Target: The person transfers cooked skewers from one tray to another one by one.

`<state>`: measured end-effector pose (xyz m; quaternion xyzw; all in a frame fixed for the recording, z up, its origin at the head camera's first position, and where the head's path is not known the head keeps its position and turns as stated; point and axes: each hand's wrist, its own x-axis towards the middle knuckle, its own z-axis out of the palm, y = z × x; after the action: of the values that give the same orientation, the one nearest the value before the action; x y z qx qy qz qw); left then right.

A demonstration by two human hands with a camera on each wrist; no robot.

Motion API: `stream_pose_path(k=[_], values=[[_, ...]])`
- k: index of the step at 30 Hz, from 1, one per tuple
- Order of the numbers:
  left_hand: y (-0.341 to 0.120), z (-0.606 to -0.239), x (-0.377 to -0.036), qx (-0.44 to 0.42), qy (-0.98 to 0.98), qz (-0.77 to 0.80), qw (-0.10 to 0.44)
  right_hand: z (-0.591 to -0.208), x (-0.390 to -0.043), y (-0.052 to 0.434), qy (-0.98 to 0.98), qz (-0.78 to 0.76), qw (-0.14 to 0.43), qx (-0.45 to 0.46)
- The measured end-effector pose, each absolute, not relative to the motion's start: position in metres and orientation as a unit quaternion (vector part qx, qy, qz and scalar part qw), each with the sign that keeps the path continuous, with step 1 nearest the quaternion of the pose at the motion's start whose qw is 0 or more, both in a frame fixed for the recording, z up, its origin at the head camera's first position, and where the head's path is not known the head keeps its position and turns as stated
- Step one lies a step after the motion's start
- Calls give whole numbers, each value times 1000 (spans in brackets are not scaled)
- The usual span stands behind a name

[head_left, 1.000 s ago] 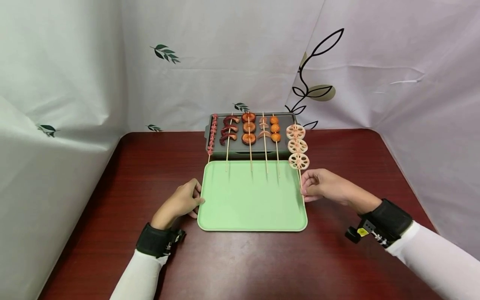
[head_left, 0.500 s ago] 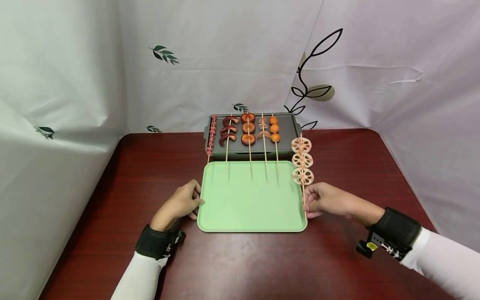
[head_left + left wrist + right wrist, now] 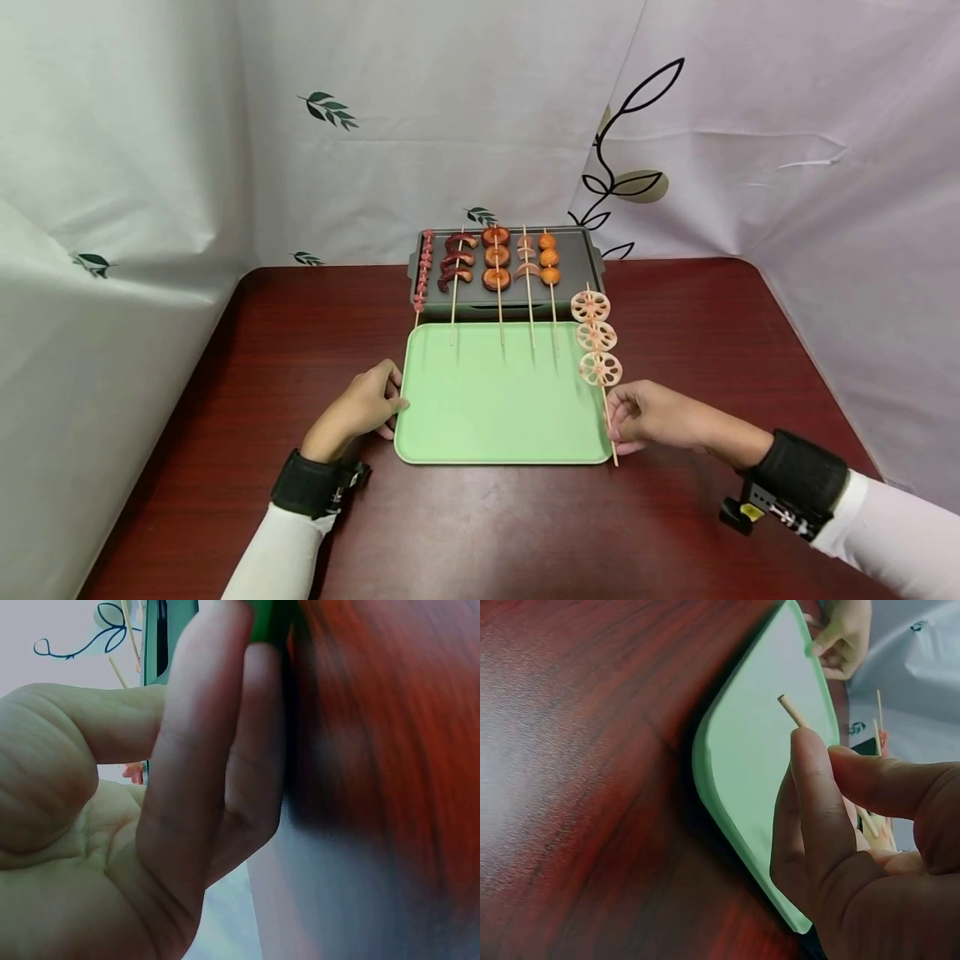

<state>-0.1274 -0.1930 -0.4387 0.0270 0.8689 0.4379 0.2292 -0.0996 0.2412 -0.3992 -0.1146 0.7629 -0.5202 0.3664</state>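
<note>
My right hand pinches the stick of a lotus root skewer between thumb and fingertips, at the right rim of a light green tray. Three lotus slices sit along the stick's far half, over the tray's far right corner. In the right wrist view the bare end of the stick pokes out past my fingertips, above the tray. My left hand holds the tray's left edge, thumb on the rim and the other fingers at its side. In the left wrist view the fingers hide most of that edge.
Behind the tray stands a dark grill plate. Several skewers lie across it, among them orange balls, mushroom slices and dark red curled pieces; their sticks reach toward the tray. A patterned curtain hangs behind the dark red table.
My right hand has come nearer with the lotus root skewer, drawing it off the grill's right edge; its far end has swung left. My left hand and the tray stay put.
</note>
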Motion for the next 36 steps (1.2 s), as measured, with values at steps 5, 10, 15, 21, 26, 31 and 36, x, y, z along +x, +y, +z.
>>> stream_pose_path(k=[5,10,15,21,26,31,36], values=[[-193,-439,-128,29,869,438,227,-405,-91,239,756,-529,369,-111],[-194,-440,-129,28,871,435,226,-409,-83,237,751,-532,375,-112],[-195,-441,-130,25,872,434,227,-411,-81,235,750,-531,379,-112],[-193,-439,-129,27,871,435,227,-413,-82,234,749,-532,380,-106],[-191,-438,-128,23,871,433,230,-414,-82,232,750,-531,383,-97],[-191,-439,-128,18,871,434,231,-414,-82,232,752,-527,387,-79],[-192,-439,-127,22,871,434,231,-413,-83,233,768,-505,386,-75]])
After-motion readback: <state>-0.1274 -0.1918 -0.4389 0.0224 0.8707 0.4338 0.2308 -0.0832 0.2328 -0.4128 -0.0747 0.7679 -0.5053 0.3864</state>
